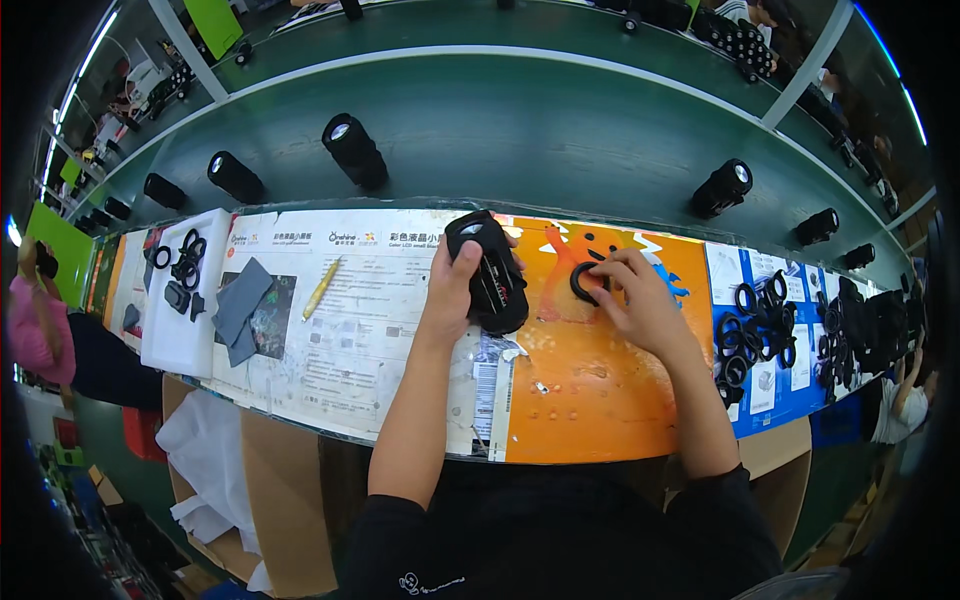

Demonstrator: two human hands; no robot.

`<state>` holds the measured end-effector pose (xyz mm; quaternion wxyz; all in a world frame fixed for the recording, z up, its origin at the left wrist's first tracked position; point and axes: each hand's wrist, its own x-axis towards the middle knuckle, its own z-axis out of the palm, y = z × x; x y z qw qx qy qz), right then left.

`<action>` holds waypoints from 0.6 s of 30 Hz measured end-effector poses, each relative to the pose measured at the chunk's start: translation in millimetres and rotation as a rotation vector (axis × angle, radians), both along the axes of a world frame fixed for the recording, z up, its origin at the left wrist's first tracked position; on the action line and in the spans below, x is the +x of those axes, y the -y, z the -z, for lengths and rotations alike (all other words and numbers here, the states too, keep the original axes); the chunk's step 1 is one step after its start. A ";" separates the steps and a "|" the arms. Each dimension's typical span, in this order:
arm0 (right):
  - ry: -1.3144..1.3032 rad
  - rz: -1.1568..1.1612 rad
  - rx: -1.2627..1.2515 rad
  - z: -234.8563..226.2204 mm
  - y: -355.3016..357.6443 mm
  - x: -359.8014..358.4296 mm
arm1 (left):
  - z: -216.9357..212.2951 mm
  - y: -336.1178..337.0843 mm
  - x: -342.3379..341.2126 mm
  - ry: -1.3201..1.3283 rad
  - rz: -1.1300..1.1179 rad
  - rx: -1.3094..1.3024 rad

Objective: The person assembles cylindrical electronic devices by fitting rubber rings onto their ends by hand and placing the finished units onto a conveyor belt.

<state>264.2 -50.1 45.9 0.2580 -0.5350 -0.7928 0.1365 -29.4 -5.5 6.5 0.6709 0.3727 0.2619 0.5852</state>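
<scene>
Gripping the black flashlight body (488, 272) upright-ish in your left hand (447, 292), centre of bench; your right hand (637, 298) pinches a black ring (585, 283) at its 9 o'clock, on the orange sheet (590, 380).

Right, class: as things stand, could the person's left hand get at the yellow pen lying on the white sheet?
Probably not straight away. The left hand is wrapped around a black flashlight, so its fingers are occupied. The yellow pen lies in the open to its left, with nothing between them.
</scene>
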 end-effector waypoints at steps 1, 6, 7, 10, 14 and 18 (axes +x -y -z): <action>0.001 -0.004 -0.001 0.2 -2.9 5.3 | 0.8 0.0 -0.6 0.053 0.004 -0.014; 0.036 -0.133 -0.149 -7.9 -6.6 11.9 | -3.1 -0.1 -2.0 0.017 0.039 0.031; 0.040 -0.134 -0.149 -7.9 -7.7 11.4 | -5.4 0.6 -1.4 0.001 0.030 0.060; -0.019 -0.127 -0.204 -10.3 -12.9 7.3 | -12.1 0.8 0.6 -0.019 0.010 0.083; -0.338 -0.199 -0.149 -35.4 -45.5 -25.4 | -0.6 -0.1 -6.4 -0.097 -0.002 0.052; -0.673 -0.279 -0.370 -60.8 -67.4 -47.2 | 6.7 3.8 -1.8 -0.123 0.019 0.050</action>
